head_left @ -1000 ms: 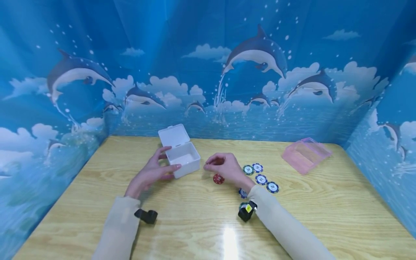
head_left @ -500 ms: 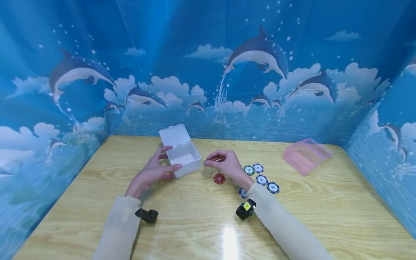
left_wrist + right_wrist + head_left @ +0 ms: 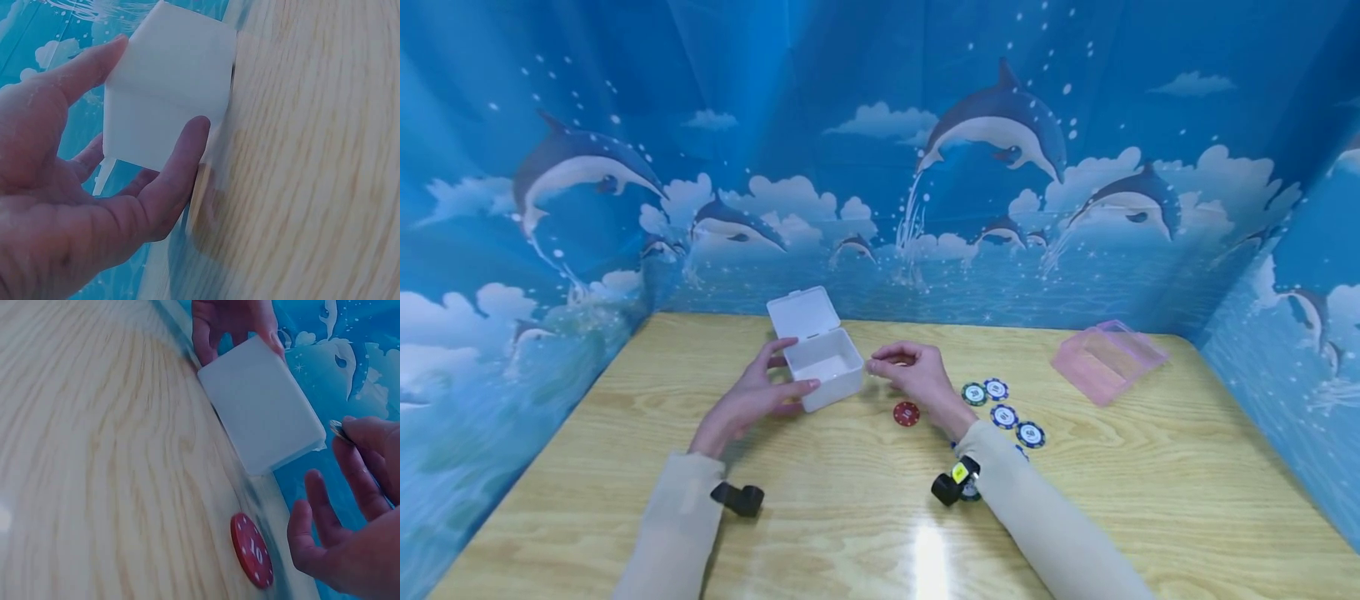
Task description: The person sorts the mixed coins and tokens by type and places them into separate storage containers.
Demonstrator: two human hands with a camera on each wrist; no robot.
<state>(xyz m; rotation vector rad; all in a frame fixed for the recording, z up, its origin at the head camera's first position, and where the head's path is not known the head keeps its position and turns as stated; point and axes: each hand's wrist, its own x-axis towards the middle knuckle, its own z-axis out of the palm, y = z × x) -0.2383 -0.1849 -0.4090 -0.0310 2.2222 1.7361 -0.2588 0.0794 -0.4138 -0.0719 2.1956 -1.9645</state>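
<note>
A small white plastic box [image 3: 835, 387] stands on the table with its lid [image 3: 805, 313] hinged up at the back; its visible inside is bare. My left hand [image 3: 752, 393] grips the box from the left, thumb along the front, fingers round the side [image 3: 169, 87]. Just right of the box, my right hand [image 3: 917, 375] pinches a thin poker chip [image 3: 338, 430] between thumb and forefinger. That chip is edge-on, so its colour is unclear. Its other fingers are loosely bent. Below this hand lies a red poker chip [image 3: 906, 414] marked 10, also in the right wrist view.
Right of my right hand lie several poker chips, among them a green one [image 3: 974, 394] and blue ones [image 3: 1003, 417]. My right forearm partly hides others. A pink translucent container [image 3: 1105, 360] sits at the back right. A dolphin-printed curtain [image 3: 880, 275] borders the table.
My right hand has shifted slightly left and away from me, closer to the box, with the poker chip in its fingers. The left hand and the box stay put.
</note>
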